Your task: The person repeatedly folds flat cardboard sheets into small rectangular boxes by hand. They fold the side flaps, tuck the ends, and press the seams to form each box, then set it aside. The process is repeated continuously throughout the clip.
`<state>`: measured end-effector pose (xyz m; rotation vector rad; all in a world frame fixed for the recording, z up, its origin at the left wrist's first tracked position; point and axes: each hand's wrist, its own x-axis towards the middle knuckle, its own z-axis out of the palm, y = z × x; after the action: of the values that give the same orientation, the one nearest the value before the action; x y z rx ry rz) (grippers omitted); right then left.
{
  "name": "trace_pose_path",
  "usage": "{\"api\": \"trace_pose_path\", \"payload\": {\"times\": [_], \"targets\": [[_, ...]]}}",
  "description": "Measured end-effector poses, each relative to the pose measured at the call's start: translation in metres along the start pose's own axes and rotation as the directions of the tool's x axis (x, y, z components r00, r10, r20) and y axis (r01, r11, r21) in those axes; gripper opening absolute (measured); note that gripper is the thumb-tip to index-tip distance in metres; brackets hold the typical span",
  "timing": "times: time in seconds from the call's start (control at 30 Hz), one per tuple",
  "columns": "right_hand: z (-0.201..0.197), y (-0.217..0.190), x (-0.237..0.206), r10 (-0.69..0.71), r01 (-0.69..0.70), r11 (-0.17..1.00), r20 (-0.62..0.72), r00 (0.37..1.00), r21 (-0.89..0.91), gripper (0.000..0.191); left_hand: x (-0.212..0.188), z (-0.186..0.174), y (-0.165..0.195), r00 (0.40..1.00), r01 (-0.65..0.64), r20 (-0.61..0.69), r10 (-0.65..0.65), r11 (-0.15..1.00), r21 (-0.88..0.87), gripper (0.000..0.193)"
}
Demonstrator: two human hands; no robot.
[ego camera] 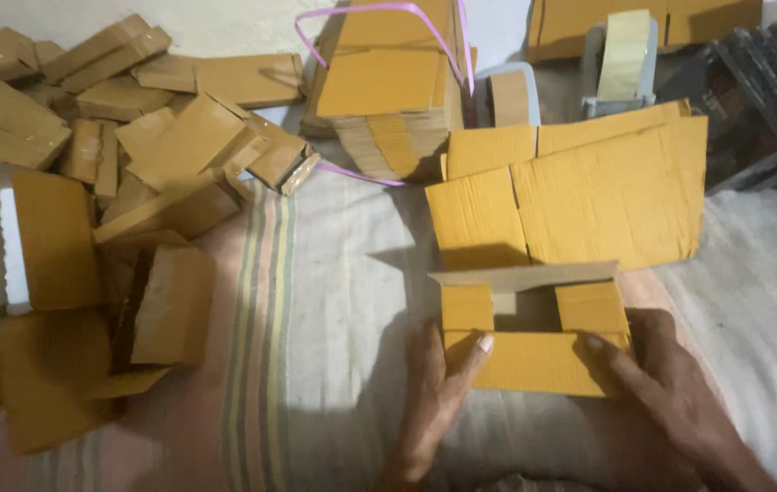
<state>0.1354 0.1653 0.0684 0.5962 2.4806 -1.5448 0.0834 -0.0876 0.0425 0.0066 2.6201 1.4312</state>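
A heap of folded boxes (133, 173) lies at the left; a strapped stack of flats (388, 100) waits behind. At centre, the left hand (438, 396) and right hand (657, 387) clasp a half-folded box (534, 351), its flaps unclosed, a flat sheet (580, 196) behind it.

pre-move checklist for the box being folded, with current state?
1. Left hand on the small cardboard box, thumb on its near flap: ok.
2. Right hand on the box's right side: ok.
3. Near flap folded in: ok.
4. Side flaps folded in: ok.
5. Far flap closed: not ok, it stands open.
6. Tape dispenser in reach: cannot tell; it sits beyond the flat cardboard sheet.
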Motion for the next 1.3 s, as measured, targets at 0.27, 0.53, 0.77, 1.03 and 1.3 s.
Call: {"api": "trace_pose_path", "payload": {"times": [0.27,0.53,0.77,1.03,1.3], "targets": [[0.025,0.019,0.039,-0.615,0.487,0.732,-0.154,0.773,-0.476,0.085,0.034,-0.010,-0.003,0.798,-0.537,-0.119,0.591,0.787,0.305,0.101],[0.030,0.020,0.022,-0.703,0.621,0.682,-0.112,0.702,-0.386,0.070,0.018,0.003,-0.040,0.755,-0.578,-0.028,0.656,0.684,0.444,0.041],[0.026,-0.001,0.031,-0.831,0.539,0.270,0.090,0.549,-0.798,0.079,-0.006,0.008,-0.027,0.835,-0.530,0.128,0.536,0.718,0.451,0.073],[0.084,-0.057,0.024,-0.591,0.671,0.042,0.523,0.614,-0.741,0.079,-0.006,0.019,-0.027,0.846,-0.517,-0.038,0.532,0.835,0.187,0.089],[0.084,-0.046,0.036,-0.920,0.763,0.088,0.242,0.309,-0.640,0.077,-0.007,0.013,-0.023,0.887,-0.448,-0.026,0.461,0.874,0.189,0.082]]}}
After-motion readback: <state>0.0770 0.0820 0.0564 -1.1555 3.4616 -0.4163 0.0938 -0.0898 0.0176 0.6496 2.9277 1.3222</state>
